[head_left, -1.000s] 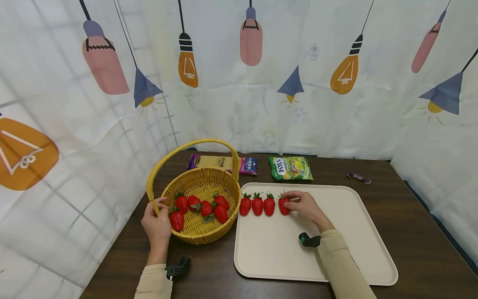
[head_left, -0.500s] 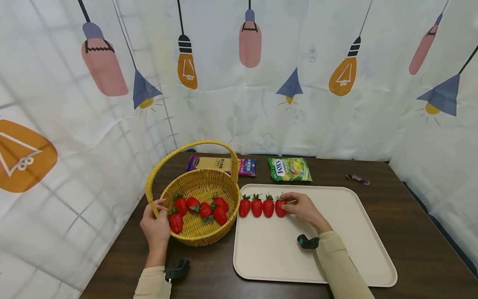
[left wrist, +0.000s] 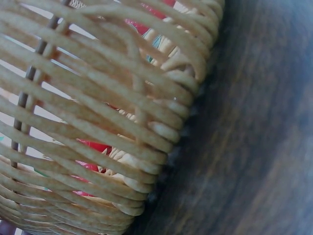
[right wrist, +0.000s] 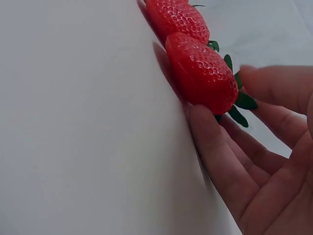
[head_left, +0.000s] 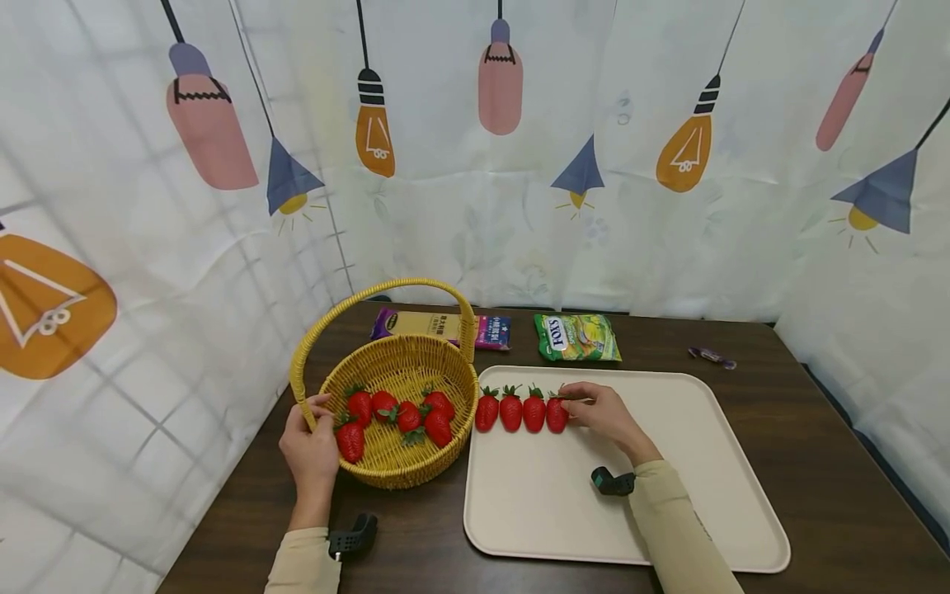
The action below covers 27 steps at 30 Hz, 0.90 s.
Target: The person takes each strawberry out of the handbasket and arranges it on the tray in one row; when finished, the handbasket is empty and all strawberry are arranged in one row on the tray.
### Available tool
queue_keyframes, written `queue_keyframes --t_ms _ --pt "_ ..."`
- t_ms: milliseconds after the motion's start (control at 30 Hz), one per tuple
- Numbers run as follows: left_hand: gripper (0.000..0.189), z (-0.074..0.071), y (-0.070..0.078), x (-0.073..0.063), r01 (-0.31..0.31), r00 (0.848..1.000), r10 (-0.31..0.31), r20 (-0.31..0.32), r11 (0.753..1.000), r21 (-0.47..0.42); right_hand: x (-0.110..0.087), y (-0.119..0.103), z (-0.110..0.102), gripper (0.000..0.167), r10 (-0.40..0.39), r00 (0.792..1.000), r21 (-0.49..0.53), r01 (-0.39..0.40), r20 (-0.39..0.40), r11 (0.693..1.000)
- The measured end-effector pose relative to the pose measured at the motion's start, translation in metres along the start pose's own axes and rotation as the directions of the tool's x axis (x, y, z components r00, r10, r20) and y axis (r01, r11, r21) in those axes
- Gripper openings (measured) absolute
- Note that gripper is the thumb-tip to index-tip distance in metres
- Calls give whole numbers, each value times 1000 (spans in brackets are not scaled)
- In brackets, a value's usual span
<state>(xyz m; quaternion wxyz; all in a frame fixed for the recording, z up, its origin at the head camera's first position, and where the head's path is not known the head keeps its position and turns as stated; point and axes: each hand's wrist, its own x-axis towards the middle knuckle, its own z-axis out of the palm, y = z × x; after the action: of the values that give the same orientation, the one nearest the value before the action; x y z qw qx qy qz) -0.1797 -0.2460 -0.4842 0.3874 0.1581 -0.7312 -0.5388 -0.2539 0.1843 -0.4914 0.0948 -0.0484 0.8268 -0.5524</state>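
Observation:
At the left, my left hand (head_left: 310, 450) grips a yellow wicker basket (head_left: 401, 477) where its handle meets the rim; several strawberries (head_left: 408, 417) lie inside. The left wrist view shows the basket's woven side (left wrist: 98, 107) close up, with red showing through the gaps. My right hand (head_left: 604, 417) is over the beige tray (head_left: 564, 495), beside the rightmost strawberry (head_left: 556, 416) of a row along the far left edge. In the right wrist view, the thumb (right wrist: 208, 127) touches that strawberry's side. The index fingertip is close to its green leaves, and the fingers are spread loosely.
Behind the basket lies a purple and gold snack packet (head_left: 423, 322). A green candy bag (head_left: 577, 337) lies beyond the tray, and a small wrapped candy (head_left: 711, 356) sits at the back right. A patterned curtain (head_left: 445, 214) surrounds the dark table (head_left: 416, 544).
The rightmost strawberry slid left against its neighbour in the row. My right hand moved left with it, then its fingers loosened slightly. My left hand stays on the basket.

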Motion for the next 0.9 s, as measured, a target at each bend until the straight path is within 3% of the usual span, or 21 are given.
queue_keyframes --t_ms 233,500,667,900 --pt "9 0 1 0 -12 1000 12 -2 1000 -10 0 -4 -8 29 10 993 18 -8 -120 1000" --pt "9 0 3 -1 -16 1000 16 -6 1000 6 -3 -23 -7 33 -72 980 53 83 -187 995" --pt "9 0 6 1 -18 1000 18 -8 999 37 -4 -48 9 30 -145 979 134 164 -141 977" --pt "9 0 6 3 -23 1000 24 -13 999 49 6 -89 52 23 -237 971 139 234 11 962"
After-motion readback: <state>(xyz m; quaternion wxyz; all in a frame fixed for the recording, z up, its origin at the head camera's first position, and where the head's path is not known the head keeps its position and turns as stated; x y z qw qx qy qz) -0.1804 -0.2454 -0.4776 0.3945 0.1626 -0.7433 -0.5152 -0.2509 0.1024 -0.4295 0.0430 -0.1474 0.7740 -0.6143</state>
